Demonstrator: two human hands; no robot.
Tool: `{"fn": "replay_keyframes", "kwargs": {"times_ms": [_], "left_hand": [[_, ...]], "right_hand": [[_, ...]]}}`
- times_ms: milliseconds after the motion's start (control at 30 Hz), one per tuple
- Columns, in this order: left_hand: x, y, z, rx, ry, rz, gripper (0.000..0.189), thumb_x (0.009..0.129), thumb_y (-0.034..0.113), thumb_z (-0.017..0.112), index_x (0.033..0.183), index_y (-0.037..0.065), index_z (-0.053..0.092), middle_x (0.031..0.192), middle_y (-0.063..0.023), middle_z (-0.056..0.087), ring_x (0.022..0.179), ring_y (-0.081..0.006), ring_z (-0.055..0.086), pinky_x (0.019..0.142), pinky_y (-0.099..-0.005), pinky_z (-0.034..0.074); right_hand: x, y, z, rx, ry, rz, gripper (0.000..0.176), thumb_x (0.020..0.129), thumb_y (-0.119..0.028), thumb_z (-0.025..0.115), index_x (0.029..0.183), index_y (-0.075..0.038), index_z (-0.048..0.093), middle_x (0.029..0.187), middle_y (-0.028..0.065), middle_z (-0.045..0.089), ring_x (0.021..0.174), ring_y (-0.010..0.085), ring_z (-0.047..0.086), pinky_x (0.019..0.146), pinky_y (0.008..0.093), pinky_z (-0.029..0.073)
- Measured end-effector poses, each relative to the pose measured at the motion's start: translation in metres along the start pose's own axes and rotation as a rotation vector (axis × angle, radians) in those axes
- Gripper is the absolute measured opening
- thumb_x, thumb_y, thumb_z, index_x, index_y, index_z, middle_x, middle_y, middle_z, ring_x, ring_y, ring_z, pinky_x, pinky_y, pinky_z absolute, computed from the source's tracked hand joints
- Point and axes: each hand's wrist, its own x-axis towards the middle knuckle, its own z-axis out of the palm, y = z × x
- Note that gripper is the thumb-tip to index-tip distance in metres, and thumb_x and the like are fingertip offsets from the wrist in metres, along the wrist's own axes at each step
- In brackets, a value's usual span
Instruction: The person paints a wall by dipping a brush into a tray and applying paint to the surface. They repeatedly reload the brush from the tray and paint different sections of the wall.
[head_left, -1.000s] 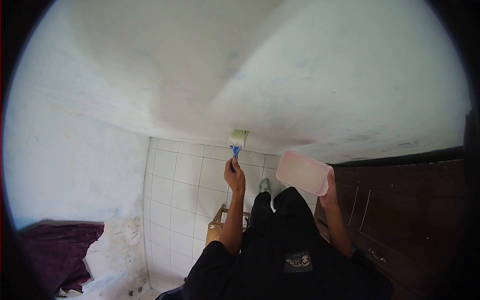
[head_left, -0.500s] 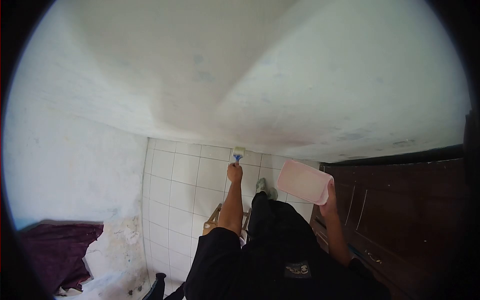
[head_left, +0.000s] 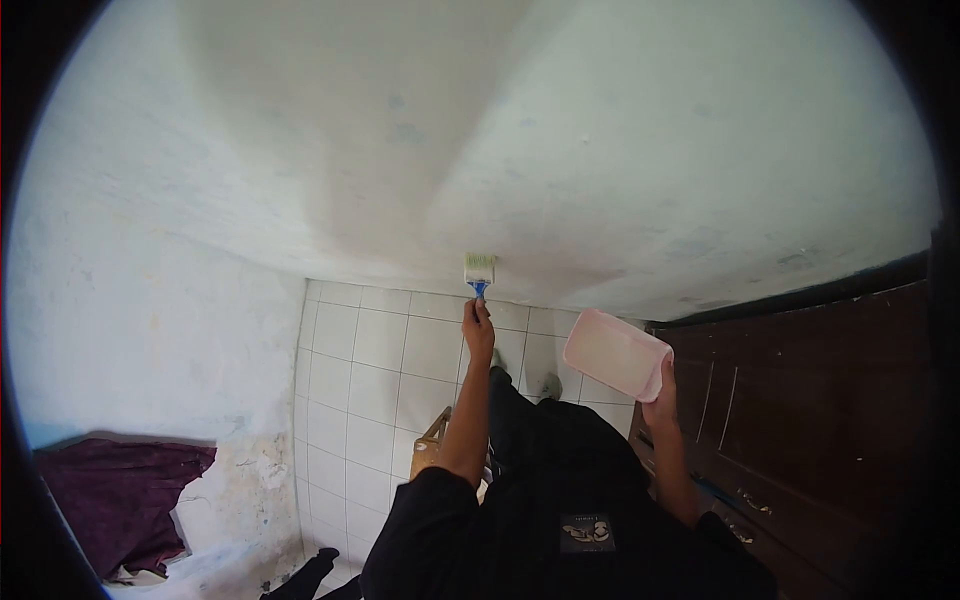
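Note:
My left hand [head_left: 479, 328] is closed round the blue handle of a paintbrush [head_left: 480, 270]. The brush points away from me, its wide pale bristles against the lower part of the whitish wall [head_left: 640, 150]; whether they press on it is hard to tell. Over on the right, my right hand [head_left: 660, 400] grips the near right end of a pink rectangular plastic tub [head_left: 570, 345]. Pale liquid that looks like paint lies inside, and most of my right fingers are hidden beneath or behind the tub.
White floor tiles [head_left: 380, 330] lie below, with a wooden stool [head_left: 430, 440] left of my legs. Dark brown wooden furniture [head_left: 800, 400] with metal handles stands at the right. A purple cloth [head_left: 120, 500] is at the lower left, beside the left wall [head_left: 170, 340].
My left hand has moved the paintbrush forward and up, from over the floor tiles onto the lower wall area. The tub stays in my right hand, shifted only slightly.

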Motion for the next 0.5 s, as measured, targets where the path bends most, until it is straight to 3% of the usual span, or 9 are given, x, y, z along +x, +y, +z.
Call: {"fn": "replay_keyframes", "kwargs": {"times_ms": [100,200,233,300,400,500], "left_hand": [[0.001,-0.078,0.02,0.317,-0.058,-0.132,0.034,0.096,0.035,0.051,0.095,0.004,0.064,0.078,-0.0112,0.067,0.073,-0.0272,0.065,0.061,-0.0413,0.047],[-0.001,-0.103,0.025,0.573,-0.188,-0.32,0.034,0.094,0.033,0.053,0.088,0.003,0.065,0.081,-0.0146,0.069,0.076,-0.0298,0.067,0.062,-0.0406,0.048],[-0.001,-0.105,0.028,0.567,-0.192,-0.32,0.034,0.094,0.033,0.053,0.088,0.003,0.065,0.081,-0.0146,0.069,0.076,-0.0298,0.067,0.062,-0.0406,0.048],[-0.007,-0.108,0.033,0.19,-0.144,-0.239,0.033,0.093,0.028,0.054,0.082,-0.001,0.064,0.072,-0.0155,0.065,0.065,-0.0272,0.064,0.059,-0.0393,0.047],[-0.008,-0.041,0.027,0.037,-0.061,-0.097,0.031,0.094,0.023,0.053,0.082,-0.003,0.062,0.062,-0.0137,0.059,0.055,-0.023,0.056,0.055,-0.0371,0.043],[-0.026,0.018,0.005,-0.073,-0.035,-0.021,0.027,0.096,0.02,0.05,0.086,-0.003,0.06,0.062,-0.0103,0.056,0.053,-0.0183,0.049,0.052,-0.0348,0.04]], "right_hand": [[-0.001,-0.003,0.011,0.011,0.014,-0.006,0.042,0.101,-0.038,0.039,0.129,-0.007,0.043,0.125,0.008,0.051,0.12,0.02,0.048,0.103,0.0362,0.036],[-0.006,-0.01,0.021,-0.03,0.004,-0.015,0.043,0.101,-0.039,0.038,0.129,-0.007,0.043,0.125,0.0077,0.051,0.12,0.0197,0.047,0.104,0.0363,0.035],[-0.008,-0.012,0.026,-0.02,0.012,-0.026,0.043,0.101,-0.039,0.038,0.13,-0.007,0.043,0.126,0.0076,0.051,0.12,0.0196,0.047,0.104,0.0362,0.035],[-0.013,-0.014,0.035,-0.012,0.023,-0.036,0.043,0.102,-0.039,0.038,0.13,-0.007,0.043,0.126,0.0075,0.051,0.12,0.0195,0.047,0.104,0.036,0.035],[-0.015,-0.015,0.046,-0.053,0.042,-0.052,0.045,0.101,-0.041,0.037,0.131,-0.007,0.043,0.127,0.0076,0.051,0.121,0.0194,0.047,0.104,0.0361,0.035],[-0.011,-0.01,0.055,-0.031,0.021,-0.08,0.047,0.101,-0.042,0.037,0.132,-0.007,0.043,0.128,0.0076,0.051,0.122,0.0196,0.046,0.104,0.0365,0.035]]}}
